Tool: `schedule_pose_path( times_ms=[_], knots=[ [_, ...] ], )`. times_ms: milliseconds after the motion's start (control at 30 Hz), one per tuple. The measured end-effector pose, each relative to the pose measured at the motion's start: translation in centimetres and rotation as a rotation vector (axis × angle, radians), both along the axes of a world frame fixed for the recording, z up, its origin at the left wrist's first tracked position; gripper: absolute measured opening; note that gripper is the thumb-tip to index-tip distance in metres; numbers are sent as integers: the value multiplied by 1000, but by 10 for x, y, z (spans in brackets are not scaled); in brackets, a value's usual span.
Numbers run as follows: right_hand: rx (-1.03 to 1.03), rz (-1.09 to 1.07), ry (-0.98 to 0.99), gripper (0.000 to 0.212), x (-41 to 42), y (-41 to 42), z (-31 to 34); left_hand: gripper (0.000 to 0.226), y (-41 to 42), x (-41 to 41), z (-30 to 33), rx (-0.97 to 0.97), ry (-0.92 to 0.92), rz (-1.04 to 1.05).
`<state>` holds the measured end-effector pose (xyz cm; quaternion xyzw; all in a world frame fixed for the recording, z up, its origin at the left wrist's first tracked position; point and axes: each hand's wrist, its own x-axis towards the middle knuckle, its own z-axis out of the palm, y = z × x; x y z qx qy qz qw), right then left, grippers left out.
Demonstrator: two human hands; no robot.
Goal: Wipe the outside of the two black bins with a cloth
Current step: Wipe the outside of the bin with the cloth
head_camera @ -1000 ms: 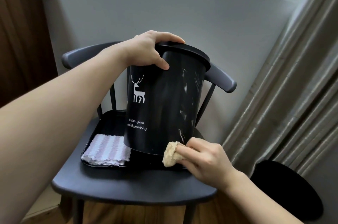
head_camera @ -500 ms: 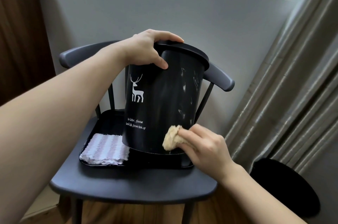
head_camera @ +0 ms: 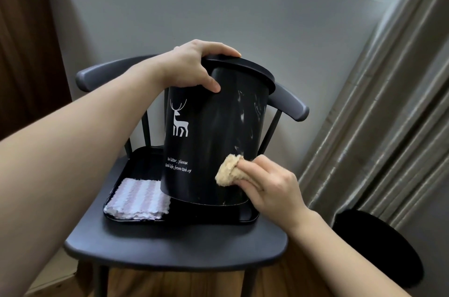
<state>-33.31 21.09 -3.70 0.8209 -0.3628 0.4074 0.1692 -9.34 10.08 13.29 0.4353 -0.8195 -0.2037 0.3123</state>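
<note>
A black bin (head_camera: 213, 131) with a white deer print and white smears on its right side stands tilted in a black tray (head_camera: 136, 165) on a dark chair. My left hand (head_camera: 192, 68) grips its rim at the top left. My right hand (head_camera: 269, 187) holds a tan cloth (head_camera: 228, 170) pressed against the bin's lower right wall. A second black bin (head_camera: 379, 250) sits on the floor at the lower right, beside the curtain.
A folded pink-and-white striped cloth (head_camera: 137, 202) lies in the tray's front left corner. The dark chair (head_camera: 175, 248) has a curved backrest behind the bin. A grey curtain (head_camera: 393, 112) hangs at the right; a wooden door (head_camera: 26, 49) is at the left.
My right hand has slid the tan cloth upward along the bin's lower right side. My left hand keeps its grip on the rim.
</note>
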Motion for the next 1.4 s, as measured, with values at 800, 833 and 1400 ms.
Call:
schedule_pose_path(
  times_ms=[800,833,1400],
  knots=[
    [62,52,63,22,-12,8,-36,75,22,-24,-3,-205,-148,181],
    [66,50,66,22,-11,8,-36,76,24,-30,-4,-261,-195,189],
    [78,105,180,21,-9,17,-6,81,20,-21,-1,-138,-93,117]
  ],
)
